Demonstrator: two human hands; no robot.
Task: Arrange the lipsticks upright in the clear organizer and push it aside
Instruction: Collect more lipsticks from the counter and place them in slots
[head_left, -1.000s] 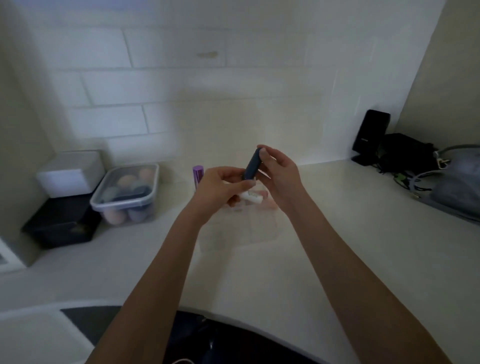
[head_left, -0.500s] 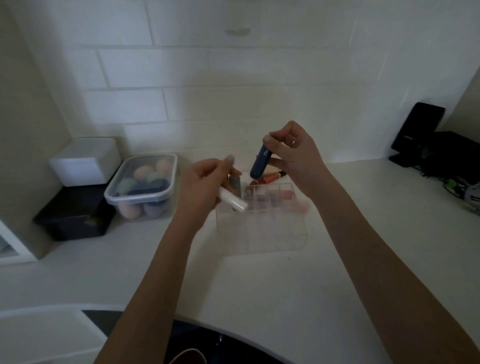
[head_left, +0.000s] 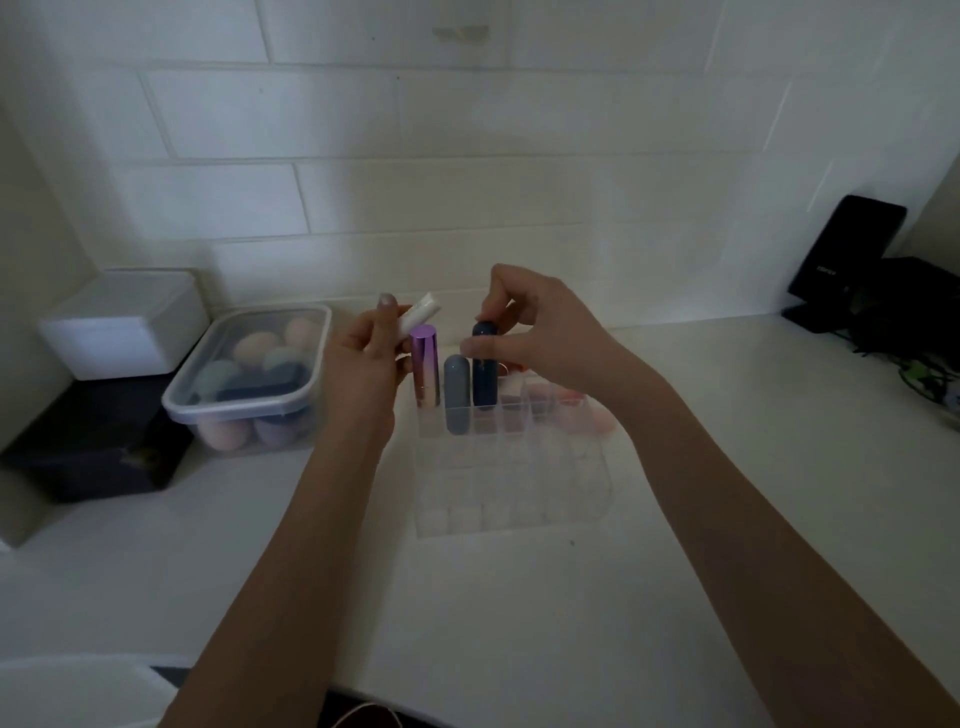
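Observation:
A clear organizer (head_left: 511, 483) with many small compartments stands on the white counter. In its back row a purple lipstick (head_left: 425, 366), a grey lipstick (head_left: 456, 395) and a dark blue lipstick (head_left: 483, 371) stand upright side by side. My right hand (head_left: 540, 327) pinches the top of the dark blue lipstick with its fingertips. My left hand (head_left: 366, 364) holds a white lipstick (head_left: 420, 315) tilted, just left of the purple one. More lipsticks, pink and red (head_left: 563, 400), lie behind the organizer's right side, partly hidden by my right hand.
A lidded clear tub of makeup sponges (head_left: 249, 379) sits left of the organizer, beside a white box (head_left: 127, 322) stacked on a black box (head_left: 88, 447). A black device (head_left: 844, 254) and dark cables (head_left: 914, 312) occupy the far right. The tiled wall lies close behind.
My right hand has lowered the dark blue lipstick into a back-row compartment beside the grey one. My left hand has lifted the white lipstick and tipped its end upward.

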